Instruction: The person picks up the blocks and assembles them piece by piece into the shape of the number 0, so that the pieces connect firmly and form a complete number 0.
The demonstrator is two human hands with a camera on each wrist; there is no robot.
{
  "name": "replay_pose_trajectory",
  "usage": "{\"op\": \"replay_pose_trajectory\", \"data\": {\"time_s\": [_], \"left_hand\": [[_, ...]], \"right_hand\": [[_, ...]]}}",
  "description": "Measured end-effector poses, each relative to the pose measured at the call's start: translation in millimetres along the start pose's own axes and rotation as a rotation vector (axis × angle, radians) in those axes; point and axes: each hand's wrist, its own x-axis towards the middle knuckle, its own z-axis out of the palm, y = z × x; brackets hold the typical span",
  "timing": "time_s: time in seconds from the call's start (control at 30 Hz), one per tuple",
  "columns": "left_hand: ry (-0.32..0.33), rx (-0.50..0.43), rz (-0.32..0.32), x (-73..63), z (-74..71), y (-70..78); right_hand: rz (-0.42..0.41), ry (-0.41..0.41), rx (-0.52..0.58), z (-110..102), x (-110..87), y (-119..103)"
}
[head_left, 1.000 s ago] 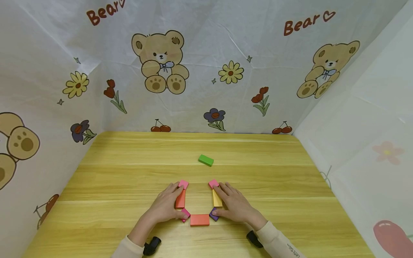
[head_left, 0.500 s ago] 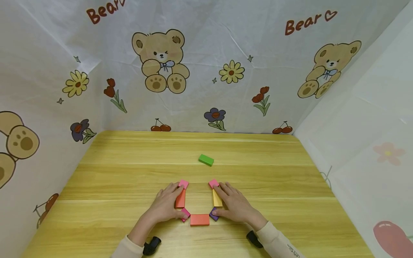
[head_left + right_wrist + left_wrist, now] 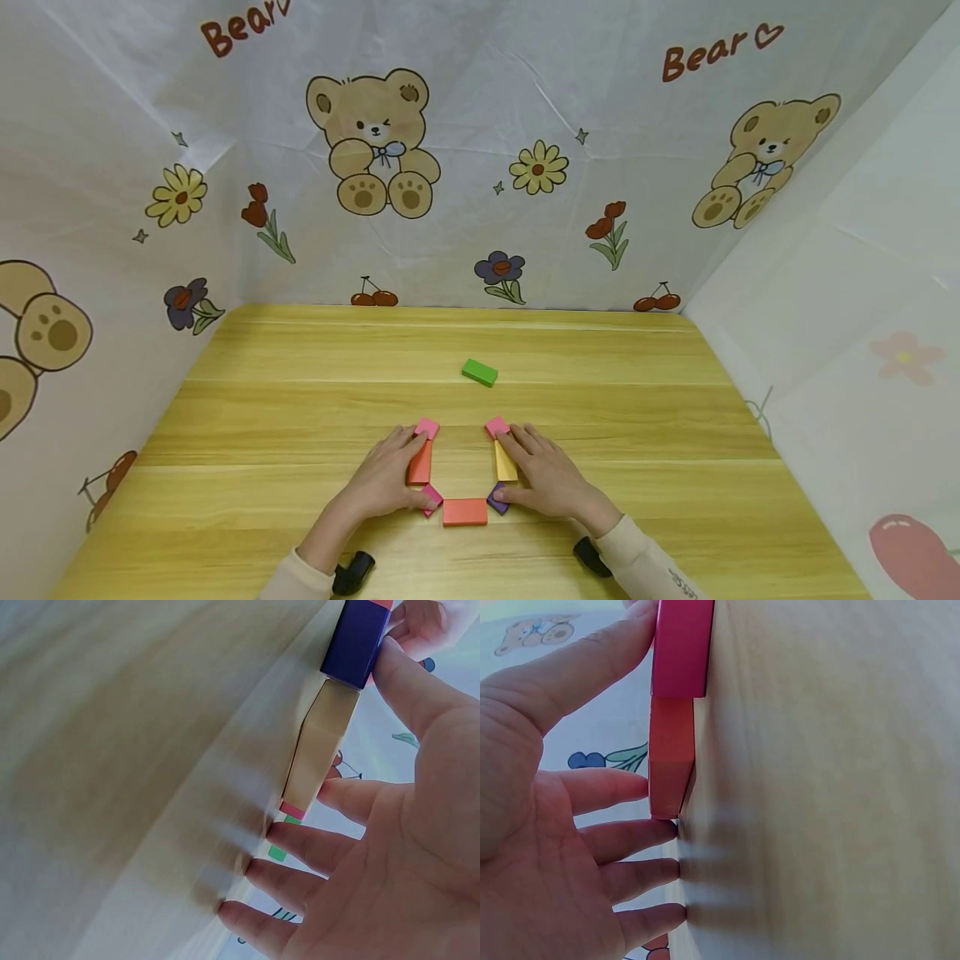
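Several wooden blocks form a U on the table. Its left side has a pink block [image 3: 427, 427], a red block [image 3: 420, 465] and a magenta block [image 3: 682, 649]. On the right are another pink block [image 3: 496, 426], a yellow block [image 3: 506, 465] and a purple block [image 3: 355, 643]. A red block [image 3: 465, 512] lies flat across the near end. My left hand [image 3: 382, 477] is spread, thumb on the magenta block and index fingertip at the red and pink ones. My right hand [image 3: 551, 477] mirrors it, thumb on the purple block, index fingertip near the pink and yellow ones.
A green block [image 3: 480, 372] lies by itself farther back on the wood-grain table [image 3: 315, 350]. White cloth [image 3: 465, 100] printed with bears and flowers hangs behind the table and along both sides. Black wrist devices [image 3: 353, 572] show beside both sleeves.
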Motion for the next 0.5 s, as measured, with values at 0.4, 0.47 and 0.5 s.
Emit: {"op": "replay_pose_trajectory", "data": {"time_s": [0.4, 0.47, 0.5], "left_hand": [[-0.001, -0.003, 0.002, -0.3, -1.7, 0.4], [-0.004, -0.005, -0.005, -0.5, -1.8, 0.8], [-0.004, -0.006, -0.006, -0.6, -1.9, 1.2]], "right_hand": [[-0.005, -0.003, 0.007, -2.3, 0.9, -1.4], [-0.002, -0.003, 0.016, -2.9, 1.0, -1.1], [-0.005, -0.001, 0.02, -3.3, 1.3, -0.6]]}}
